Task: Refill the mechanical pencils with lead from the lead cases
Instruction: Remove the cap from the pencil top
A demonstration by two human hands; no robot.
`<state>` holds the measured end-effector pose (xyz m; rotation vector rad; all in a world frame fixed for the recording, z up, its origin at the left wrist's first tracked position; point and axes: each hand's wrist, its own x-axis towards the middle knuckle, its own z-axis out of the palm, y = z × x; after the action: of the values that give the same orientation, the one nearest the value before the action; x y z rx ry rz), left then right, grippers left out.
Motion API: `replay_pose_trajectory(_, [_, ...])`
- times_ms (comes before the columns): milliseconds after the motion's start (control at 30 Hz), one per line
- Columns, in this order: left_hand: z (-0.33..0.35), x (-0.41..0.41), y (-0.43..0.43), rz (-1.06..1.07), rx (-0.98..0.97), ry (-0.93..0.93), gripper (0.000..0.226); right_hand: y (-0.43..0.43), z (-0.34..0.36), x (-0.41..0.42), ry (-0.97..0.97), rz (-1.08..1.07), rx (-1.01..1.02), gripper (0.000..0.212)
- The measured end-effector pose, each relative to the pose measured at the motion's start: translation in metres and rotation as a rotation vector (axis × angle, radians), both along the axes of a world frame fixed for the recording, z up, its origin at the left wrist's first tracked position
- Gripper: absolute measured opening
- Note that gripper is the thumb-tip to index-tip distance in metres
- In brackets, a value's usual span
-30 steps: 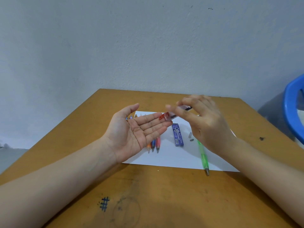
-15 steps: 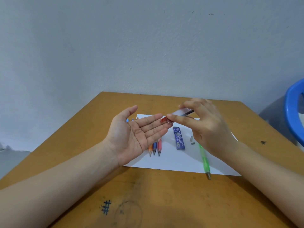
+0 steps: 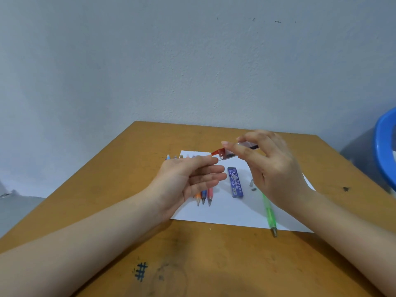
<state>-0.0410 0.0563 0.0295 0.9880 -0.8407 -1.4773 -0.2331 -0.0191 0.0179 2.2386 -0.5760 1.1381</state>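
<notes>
- Up above the white paper sheet (image 3: pixel 235 213), the right hand (image 3: pixel 276 179) pinched a clear, red-capped lead case (image 3: pixel 230 154).
- Left hand (image 3: pixel 188 181), fingers loose and holding nothing, partly hid coloured mechanical pencils (image 3: pixel 203 196) on it, beside a blue lead case (image 3: pixel 235 182).

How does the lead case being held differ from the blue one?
The held lead case is clear with a red cap; the blue lead case bears printed lettering. The right hand pinches the held one, tilted in the air; the blue one lies flat on the paper. Both are slim and oblong.
</notes>
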Motion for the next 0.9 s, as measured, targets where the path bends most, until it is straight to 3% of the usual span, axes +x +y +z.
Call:
replay_pose_trajectory(433, [-0.0013,-0.0028,0.0034,0.119,-0.082,-0.007,0.026,0.0073,0.0001,0.0044,-0.043,-0.036,-0.004,0.045])
replay_pose_trajectory(900, [0.0016,-0.0018,0.0057,0.152,-0.106,-0.032,0.021,0.0094,-0.0001,0.0060,-0.138,-0.006,0.139,0.039])
